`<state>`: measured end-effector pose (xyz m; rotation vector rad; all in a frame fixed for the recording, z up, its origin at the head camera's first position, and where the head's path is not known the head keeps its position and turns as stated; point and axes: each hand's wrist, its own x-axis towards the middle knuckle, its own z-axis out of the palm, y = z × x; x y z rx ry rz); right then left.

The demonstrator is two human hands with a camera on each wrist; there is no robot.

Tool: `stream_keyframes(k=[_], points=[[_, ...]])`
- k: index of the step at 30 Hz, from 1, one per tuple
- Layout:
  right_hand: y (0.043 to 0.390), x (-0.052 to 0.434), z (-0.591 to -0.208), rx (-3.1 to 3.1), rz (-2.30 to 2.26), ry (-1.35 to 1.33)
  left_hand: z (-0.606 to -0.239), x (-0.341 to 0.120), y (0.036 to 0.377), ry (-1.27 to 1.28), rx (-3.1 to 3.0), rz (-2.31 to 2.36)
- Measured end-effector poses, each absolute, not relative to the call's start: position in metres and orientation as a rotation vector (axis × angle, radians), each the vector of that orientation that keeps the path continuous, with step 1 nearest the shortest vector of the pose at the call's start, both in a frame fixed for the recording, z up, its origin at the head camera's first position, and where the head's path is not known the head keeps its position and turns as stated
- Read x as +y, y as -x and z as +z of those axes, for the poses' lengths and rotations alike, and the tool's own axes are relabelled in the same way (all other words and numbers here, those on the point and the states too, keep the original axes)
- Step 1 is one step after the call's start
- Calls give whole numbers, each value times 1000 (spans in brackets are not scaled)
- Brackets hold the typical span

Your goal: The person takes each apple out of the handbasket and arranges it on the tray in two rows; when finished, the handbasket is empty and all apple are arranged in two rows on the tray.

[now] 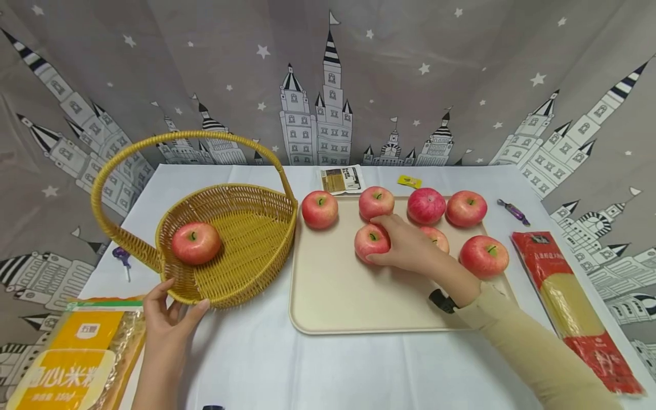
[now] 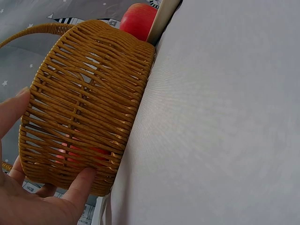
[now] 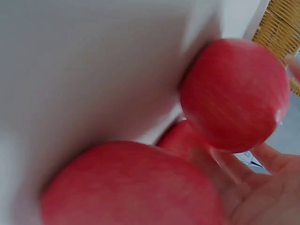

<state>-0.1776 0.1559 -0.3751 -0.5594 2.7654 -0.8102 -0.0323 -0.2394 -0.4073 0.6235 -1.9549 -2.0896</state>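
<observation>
My right hand [image 1: 405, 242] grips a red apple [image 1: 370, 245] at the middle of the beige tray [image 1: 338, 307], fingers on its far side and thumb on the near side. In the right wrist view that apple [image 3: 234, 93] sits between thumb and fingers. Several more apples stand along the tray's back and right, one [image 1: 435, 238] partly behind the hand. On the left, my left hand [image 1: 171, 319] holds the near end of the yellow wicker basket [image 1: 256, 285], with thumb and fingers spread along its wall [image 2: 89, 108]. A single apple [image 1: 196, 243] lies inside it.
The basket's tall handle [image 1: 189, 135] arches over it. A yellow food bag [image 1: 77, 359] lies left of the left hand, near a lollipop [image 1: 122, 259]. To the tray's right are a red noodle packet [image 1: 569, 302] and a purple candy [image 1: 514, 212]. Small packets [image 1: 340, 180] lie behind the tray.
</observation>
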Motion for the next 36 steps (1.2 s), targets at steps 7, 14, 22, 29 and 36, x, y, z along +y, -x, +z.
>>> stream_keyframes(k=[7,14,22,29,36], points=[[179,117,-355,2818,-1058,748,-409,-241,31,-634,-1967,-2075],[184,37,-346,2695,-1166,1075,-408,-241,31,-621,-1963,-2074],[192,-66,-355,2592,-975,1139,-407,-241,31,-613,-1960,-2089],[200,-128,-366,2576,-859,989,-407,-240,30,-587,-1967,-2091],[197,-156,-371,2564,-706,976,-405,-239,30,-556,-1955,-2102]])
